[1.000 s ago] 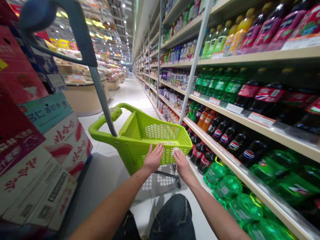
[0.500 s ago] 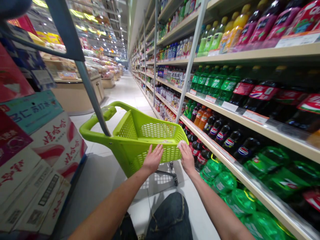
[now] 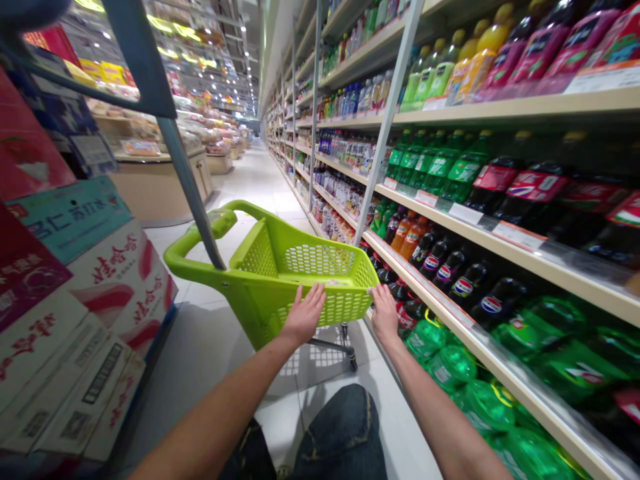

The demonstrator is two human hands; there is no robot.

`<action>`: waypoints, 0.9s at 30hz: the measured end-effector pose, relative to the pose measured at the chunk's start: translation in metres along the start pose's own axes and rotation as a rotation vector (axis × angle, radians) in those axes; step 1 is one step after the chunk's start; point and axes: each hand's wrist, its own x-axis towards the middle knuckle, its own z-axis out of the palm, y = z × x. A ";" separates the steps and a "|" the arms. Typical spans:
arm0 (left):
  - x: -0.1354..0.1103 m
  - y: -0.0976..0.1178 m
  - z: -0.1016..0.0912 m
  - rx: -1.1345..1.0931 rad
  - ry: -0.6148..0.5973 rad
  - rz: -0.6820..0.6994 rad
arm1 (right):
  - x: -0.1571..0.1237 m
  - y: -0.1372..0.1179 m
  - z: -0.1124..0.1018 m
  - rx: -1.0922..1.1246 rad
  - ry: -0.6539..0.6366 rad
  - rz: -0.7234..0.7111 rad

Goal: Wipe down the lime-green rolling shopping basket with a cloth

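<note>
Both hands on near rim of lime-green plastic shopping trolley [image 3: 280, 280], standing on tile floor [image 3: 210, 340] mid-aisle, close to bottom edge of drinks shelving [image 3: 505, 240] on the right. Left hand [image 3: 304, 315] laid over rim w/ fingers spread, tips hooked on top edge, loose hold, not a fist. Right hand [image 3: 385, 313] at trolley's near-right corner, fingers curled round it; whether something small is tucked under palm can't be told. Trolley basket looks bare inside, long loop handle [image 3: 200, 243] pointing away to the left. Denim-clad knee [image 3: 340, 433] low in view, so crouched or kneeling. Step in hand, as a judgement: steadying/shifting trolley beside bottom shelf. Next move prob. calls for keeping rim grip even on both sides so castors don't swing into lower-shelf bottles [image 3: 450, 363]. Readable: Pepsi roundel on dark cola bottles [image 3: 465, 277], red Coca-Cola-style labels [image 3: 530, 187] one shelf up, green Sprite-type bottles [image 3: 435, 167] beside them; orange soda [image 3: 413, 237] further along. Stacked cartons [image 3: 85, 293] on left w/ red Chinese characters & barcodes, teal carton above; text too blurred to read. Grey-blue metal frame [image 3: 185, 180] leaning across front of cartons.
</note>
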 end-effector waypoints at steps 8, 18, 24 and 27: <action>-0.008 0.002 0.007 0.003 0.013 0.030 | -0.020 -0.022 0.005 0.108 -0.016 -0.142; -0.015 -0.003 0.013 0.029 0.067 0.024 | -0.011 -0.047 0.014 0.154 -0.079 -0.253; -0.028 -0.016 0.007 0.043 0.071 -0.016 | 0.008 -0.078 0.002 0.222 -0.069 -0.295; -0.031 -0.017 0.005 0.048 0.086 -0.024 | 0.016 -0.093 0.004 0.208 -0.053 -0.292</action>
